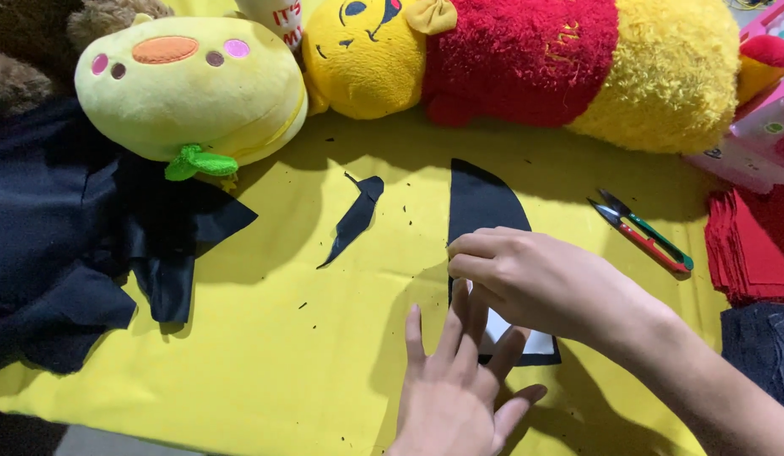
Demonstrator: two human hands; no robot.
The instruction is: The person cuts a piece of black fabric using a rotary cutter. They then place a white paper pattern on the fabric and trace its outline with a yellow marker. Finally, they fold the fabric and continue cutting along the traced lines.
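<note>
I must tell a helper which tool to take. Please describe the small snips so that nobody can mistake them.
Start at the big red and yellow plush bear lying along the top. On the yellow cloth below its yellow end lie the thread snips. Unlike the black scraps nearby, they have metal blades and red and green handles.

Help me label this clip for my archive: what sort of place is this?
Probably a home craft or sewing spot. Both hands, left and right, press a black cut piece onto yellow fabric. Thread snips, stacked red fabric and plush toys lie around.
</note>
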